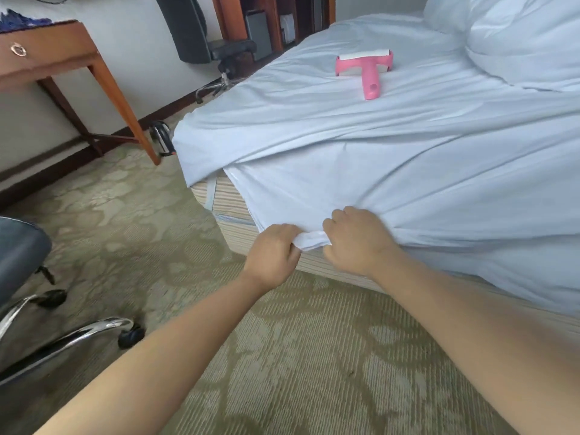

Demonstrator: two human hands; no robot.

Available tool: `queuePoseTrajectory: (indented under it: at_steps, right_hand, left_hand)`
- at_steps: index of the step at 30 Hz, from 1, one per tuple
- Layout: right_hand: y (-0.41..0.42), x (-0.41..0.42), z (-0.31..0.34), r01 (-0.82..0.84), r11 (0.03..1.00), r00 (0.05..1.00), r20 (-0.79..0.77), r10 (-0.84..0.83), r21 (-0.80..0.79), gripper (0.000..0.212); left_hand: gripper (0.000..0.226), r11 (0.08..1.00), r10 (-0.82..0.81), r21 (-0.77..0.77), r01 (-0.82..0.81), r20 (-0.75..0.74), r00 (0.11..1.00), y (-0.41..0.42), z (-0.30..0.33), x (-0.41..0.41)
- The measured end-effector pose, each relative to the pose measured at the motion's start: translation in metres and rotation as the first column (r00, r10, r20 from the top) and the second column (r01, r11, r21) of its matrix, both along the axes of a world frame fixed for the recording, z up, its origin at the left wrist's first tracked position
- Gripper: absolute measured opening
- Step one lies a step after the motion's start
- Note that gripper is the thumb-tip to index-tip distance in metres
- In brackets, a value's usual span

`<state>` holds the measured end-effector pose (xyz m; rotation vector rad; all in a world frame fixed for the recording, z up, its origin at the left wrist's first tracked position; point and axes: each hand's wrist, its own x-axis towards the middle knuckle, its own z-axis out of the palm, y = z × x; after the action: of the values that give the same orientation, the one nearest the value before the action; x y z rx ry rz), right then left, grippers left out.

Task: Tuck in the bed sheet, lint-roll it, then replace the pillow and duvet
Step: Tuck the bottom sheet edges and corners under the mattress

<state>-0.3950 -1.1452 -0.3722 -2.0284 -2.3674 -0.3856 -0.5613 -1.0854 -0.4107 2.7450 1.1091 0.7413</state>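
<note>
A pale blue bed sheet covers the bed and hangs loose over its near side. My left hand and my right hand both grip a bunched edge of the sheet at the side of the striped mattress, close together. A pink lint roller lies on the sheet further up the bed, handle pointing toward me. A white pillow or bunched duvet is piled at the top right of the bed; which it is cannot be told.
A wooden desk stands at the left wall. An office chair with a chrome base is at my near left, another dark chair behind the bed corner. Patterned carpet lies underfoot.
</note>
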Motion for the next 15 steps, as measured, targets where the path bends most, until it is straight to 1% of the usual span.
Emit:
queuePoseTrajectory:
  at_steps: [2, 3, 4, 6, 7, 9, 11, 12, 15]
  right_hand:
    - [0.005, -0.007, -0.01, 0.081, 0.995, 0.991, 0.101, -0.087, 0.054, 0.034]
    - [0.009, -0.01, -0.016, 0.118, 0.989, 0.984, 0.121, -0.128, 0.089, 0.04]
    - [0.013, -0.014, -0.023, 0.137, 0.979, 0.984, 0.09, -0.152, 0.151, 0.045]
    - [0.024, -0.021, -0.034, 0.153, 0.95, 0.983, 0.057, -0.175, 0.272, 0.046]
    - [0.031, -0.025, -0.04, 0.151, 0.932, 0.981, 0.064, -0.182, 0.33, 0.044]
    - [0.044, -0.034, -0.049, 0.151, 0.896, 0.98, 0.058, -0.192, 0.417, 0.034]
    - [0.051, -0.043, -0.059, 0.159, 0.871, 0.984, -0.005, -0.176, 0.465, 0.022]
    - [0.051, -0.046, -0.064, 0.166, 0.859, 0.986, -0.069, -0.152, 0.485, 0.02]
    - [0.045, -0.053, -0.068, 0.258, 0.789, 0.957, -0.261, -0.128, 0.558, 0.028]
  left_hand:
    - [0.037, 0.984, -0.137, 0.099, 0.149, -0.117, 0.984, 0.021, -0.002, -0.003]
    - [0.034, 0.968, -0.152, 0.176, 0.179, -0.159, 0.976, 0.034, -0.004, -0.005]
    - [0.027, 0.953, -0.138, 0.247, 0.175, -0.161, 0.977, 0.049, -0.007, -0.009]
    - [0.007, 0.903, -0.084, 0.413, 0.117, -0.098, 0.992, 0.08, -0.01, -0.016]
    - [0.005, 0.865, -0.06, 0.495, 0.084, -0.064, 0.996, 0.092, -0.013, -0.02]
    - [0.017, 0.785, -0.064, 0.616, 0.059, -0.014, 0.998, 0.112, -0.019, -0.025]
    - [0.033, 0.741, -0.098, 0.669, 0.058, 0.023, 0.995, 0.124, -0.024, -0.026]
    - [0.039, 0.733, -0.105, 0.678, 0.058, 0.029, 0.994, 0.128, -0.025, -0.026]
    - [0.047, 0.683, -0.141, 0.723, 0.104, -0.008, 0.99, 0.143, -0.025, -0.032]
